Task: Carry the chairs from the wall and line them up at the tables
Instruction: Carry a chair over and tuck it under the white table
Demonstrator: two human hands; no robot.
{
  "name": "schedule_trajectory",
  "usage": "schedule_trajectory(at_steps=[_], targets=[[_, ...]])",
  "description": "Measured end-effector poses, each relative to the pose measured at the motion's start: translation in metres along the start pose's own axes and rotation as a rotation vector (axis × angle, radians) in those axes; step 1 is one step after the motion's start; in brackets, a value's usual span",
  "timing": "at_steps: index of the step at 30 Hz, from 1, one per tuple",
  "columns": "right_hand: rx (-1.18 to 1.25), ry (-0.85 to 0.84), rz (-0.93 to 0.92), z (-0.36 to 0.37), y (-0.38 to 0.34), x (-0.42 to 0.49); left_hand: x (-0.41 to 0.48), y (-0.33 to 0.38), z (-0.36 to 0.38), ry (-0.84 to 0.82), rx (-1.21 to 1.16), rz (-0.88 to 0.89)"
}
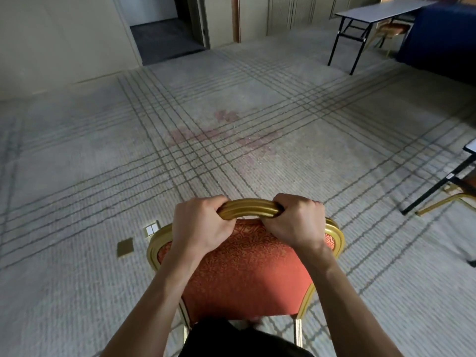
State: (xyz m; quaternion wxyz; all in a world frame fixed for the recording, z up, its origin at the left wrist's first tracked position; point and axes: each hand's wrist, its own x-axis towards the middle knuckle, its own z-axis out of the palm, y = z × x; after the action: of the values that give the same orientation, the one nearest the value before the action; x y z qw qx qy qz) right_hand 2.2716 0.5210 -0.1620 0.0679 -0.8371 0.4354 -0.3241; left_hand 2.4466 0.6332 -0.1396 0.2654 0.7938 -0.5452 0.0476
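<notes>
Red chair [244, 274] in both hands [201, 225] [298, 222]

**A function room laid out for banquets**

The chair [244, 266] has a gilt frame and red patterned upholstery, the banquet kind. Beneath it a pale carpet [231, 99] with crossing line bands runs out to the walls. Far ahead and to the right of the chair stands a folding table [381, 10] on black legs. A second chair [392, 29] is tucked under it and a blue cloth [443, 34] hangs just beside. A second table [470, 148] shows its corner to the chair's right. Just left of the chair, brass floor plates [125, 248] sit in the carpet. Far ahead are panelled walls [296, 14] and a doorway [164, 34].
</notes>
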Motion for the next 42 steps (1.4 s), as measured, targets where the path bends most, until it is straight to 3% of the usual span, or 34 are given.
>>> schedule_trajectory(at_steps=[6,16,25,34,42], targets=[[0.025,0.034,-0.033,0.034,0.045,0.099,0.108,0.001,0.043,0.036,-0.032,0.028],[-0.114,0.005,0.14,0.111,0.152,0.295,0.347,0.007,0.17,-0.017,-0.027,0.143],[-0.17,0.056,0.183,0.138,0.233,0.471,0.548,0.031,0.243,0.032,-0.116,0.239],[-0.171,0.106,0.176,0.211,0.369,0.652,0.756,0.063,0.364,0.07,-0.105,0.317],[-0.116,0.069,0.16,0.255,0.47,0.807,0.918,0.097,0.437,0.027,-0.088,0.268]])
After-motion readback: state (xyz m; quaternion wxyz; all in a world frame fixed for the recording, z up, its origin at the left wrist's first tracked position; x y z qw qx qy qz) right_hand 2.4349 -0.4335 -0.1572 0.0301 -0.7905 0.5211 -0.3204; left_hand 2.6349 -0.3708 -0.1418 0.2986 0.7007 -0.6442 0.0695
